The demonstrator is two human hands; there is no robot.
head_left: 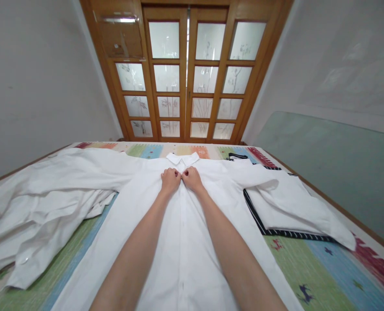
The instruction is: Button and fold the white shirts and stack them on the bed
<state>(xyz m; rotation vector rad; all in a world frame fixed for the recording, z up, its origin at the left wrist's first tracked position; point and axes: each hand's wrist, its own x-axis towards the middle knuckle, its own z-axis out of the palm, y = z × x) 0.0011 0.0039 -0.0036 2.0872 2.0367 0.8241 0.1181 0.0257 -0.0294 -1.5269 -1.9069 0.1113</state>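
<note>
White shirt (148, 203) spread front upward, with the left hand (171, 179) and right hand (192, 177) side by side over its upper front. The fingers of both hands are pinched on the fabric along the front placket (183, 233), the two sets nearly touching. The collar (183, 158) lies just beyond the fingertips; the shirt's body extends from them back toward the wearer, beneath both forearms. Crumpled white fabric (54, 220) lies well to the left of the fingers; a folded cloth with black striped edging (292, 234) lies to their right, upon the patterned cover (308, 270).
</note>
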